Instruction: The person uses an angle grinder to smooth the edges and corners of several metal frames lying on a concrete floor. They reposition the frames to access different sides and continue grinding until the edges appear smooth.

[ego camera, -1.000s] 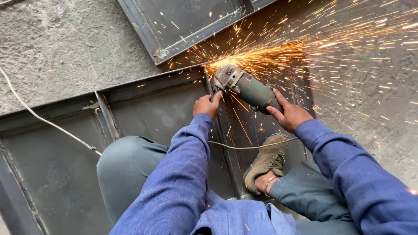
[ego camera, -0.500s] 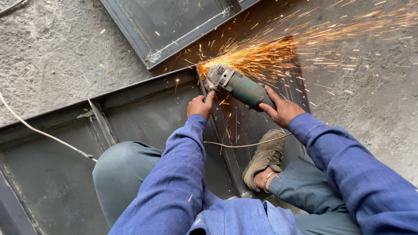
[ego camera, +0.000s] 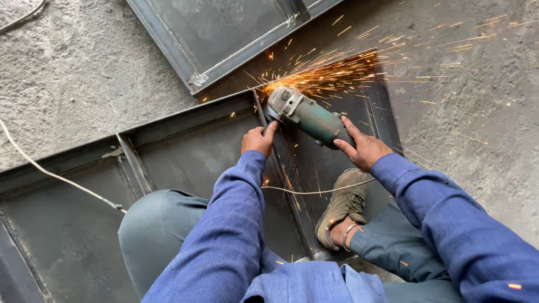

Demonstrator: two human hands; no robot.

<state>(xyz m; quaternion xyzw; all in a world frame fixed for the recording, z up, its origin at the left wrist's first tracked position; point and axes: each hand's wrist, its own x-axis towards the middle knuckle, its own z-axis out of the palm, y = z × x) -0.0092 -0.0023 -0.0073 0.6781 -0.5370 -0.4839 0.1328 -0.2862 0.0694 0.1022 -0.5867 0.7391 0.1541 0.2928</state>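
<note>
Gripping a green angle grinder [ego camera: 307, 115] with both hands, the person is crouching over a dark steel panel frame [ego camera: 185, 151] lying on the concrete floor [ego camera: 84, 67]. The right hand [ego camera: 365, 148] is wrapping the grinder's rear body; the left hand [ego camera: 258, 140] is closing on its side near the head. The disc end is meeting the frame's upright rib, and orange sparks [ego camera: 331, 70] are spraying up and to the right. A second steel panel [ego camera: 224, 33] is lying just beyond. A pale cable [ego camera: 56, 177] is crossing the frame at left. A worn shoe [ego camera: 342, 205] is resting on the frame.
</note>
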